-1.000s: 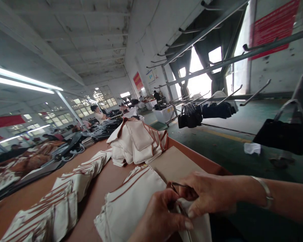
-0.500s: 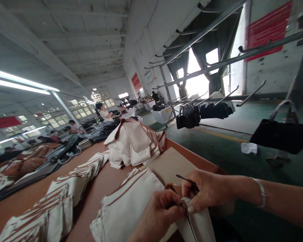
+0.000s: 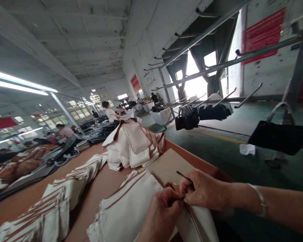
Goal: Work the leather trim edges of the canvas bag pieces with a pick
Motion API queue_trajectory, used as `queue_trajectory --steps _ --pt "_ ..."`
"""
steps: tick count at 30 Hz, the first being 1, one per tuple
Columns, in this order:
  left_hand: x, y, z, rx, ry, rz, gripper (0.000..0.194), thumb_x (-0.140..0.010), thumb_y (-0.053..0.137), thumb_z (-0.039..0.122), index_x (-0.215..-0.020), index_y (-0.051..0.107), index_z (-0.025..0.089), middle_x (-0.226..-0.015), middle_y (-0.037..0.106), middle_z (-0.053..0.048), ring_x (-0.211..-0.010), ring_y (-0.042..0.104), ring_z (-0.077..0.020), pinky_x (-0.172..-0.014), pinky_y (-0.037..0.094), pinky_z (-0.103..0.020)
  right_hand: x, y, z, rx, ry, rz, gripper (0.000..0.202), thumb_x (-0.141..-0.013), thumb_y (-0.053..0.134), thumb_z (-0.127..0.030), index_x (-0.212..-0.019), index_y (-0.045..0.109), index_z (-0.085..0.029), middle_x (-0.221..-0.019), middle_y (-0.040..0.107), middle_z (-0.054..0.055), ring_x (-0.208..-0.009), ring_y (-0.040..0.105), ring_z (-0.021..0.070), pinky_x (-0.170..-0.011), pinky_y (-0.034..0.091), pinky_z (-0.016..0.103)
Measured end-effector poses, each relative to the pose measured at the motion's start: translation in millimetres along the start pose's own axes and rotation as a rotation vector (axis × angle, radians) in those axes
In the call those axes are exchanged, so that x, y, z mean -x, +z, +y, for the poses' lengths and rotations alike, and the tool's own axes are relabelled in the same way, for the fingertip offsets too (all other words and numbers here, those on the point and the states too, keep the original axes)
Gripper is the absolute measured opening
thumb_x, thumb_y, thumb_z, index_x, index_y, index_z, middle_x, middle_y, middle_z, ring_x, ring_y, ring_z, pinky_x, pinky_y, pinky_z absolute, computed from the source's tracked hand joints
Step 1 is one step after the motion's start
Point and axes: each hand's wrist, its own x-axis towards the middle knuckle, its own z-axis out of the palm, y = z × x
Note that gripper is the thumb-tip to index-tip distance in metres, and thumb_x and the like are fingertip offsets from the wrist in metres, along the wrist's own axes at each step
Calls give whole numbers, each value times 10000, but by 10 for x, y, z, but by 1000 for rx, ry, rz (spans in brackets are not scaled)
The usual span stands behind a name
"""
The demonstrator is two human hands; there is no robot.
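Observation:
A white fabric piece (image 3: 204,223) with a dark line down its middle, perhaps a zip or seam, hangs at the table's near right edge. My left hand (image 3: 161,211) is closed, pinching the top of this piece with thumb and fingers. Close against it, my right hand (image 3: 204,190) is closed too, with a thin dark tool (image 3: 184,176) sticking out past its fingers; the tool's working end is hidden. Right thumb and fingertips meet at the same spot on the fabric. A strip of brown trim (image 3: 172,185) shows behind the fingers.
Left of my hands lies a stack of white brown-edged pieces (image 3: 128,205), with a taller pile (image 3: 137,143) beyond and an overlapping row (image 3: 58,198) further left. Beige board (image 3: 173,163) lies on the brown table (image 3: 83,208). A hook rack with black bags (image 3: 277,136) stands right.
My fingertips have drawn closer together on the fabric, and the right hand has shifted slightly left. The view has moved a little. A person in the background has turned and leans forward.

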Motion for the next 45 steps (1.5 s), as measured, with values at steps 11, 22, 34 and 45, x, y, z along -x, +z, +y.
queue_trajectory --steps 11,22,34,45 --pt "-23 -107 -67 176 -24 -43 256 -664 667 379 -578 566 159 -504 395 68 -507 256 -80 -526 152 -267 82 -61 -33 -19 59 -45 118 -644 684 -158 -747 727 -119 -619 592 -25 -590 479 103 -528 344 203" --pt "-77 -85 -77 251 -137 22 158 -672 541 334 -635 510 184 -547 527 31 -457 356 -69 -484 200 -242 165 -39 -136 42 -311 -15 145 -640 586 -37 -699 690 -118 -687 654 -4 -625 576 110 -597 426 198" --pt "-154 -66 -140 57 -16 61 146 -795 619 305 -746 537 194 -579 511 49 -525 392 -104 -500 256 -234 218 -92 -50 -13 -338 -37 174 -638 609 -17 -725 716 -122 -701 661 14 -666 605 138 -632 455 226" --pt "171 -59 37 126 162 -113 364 -669 823 425 -709 599 141 -622 469 38 -581 328 -85 -530 205 -247 249 -144 -179 -6 -207 -28 68 -715 668 -154 -754 718 -129 -725 643 7 -653 565 125 -587 424 212"
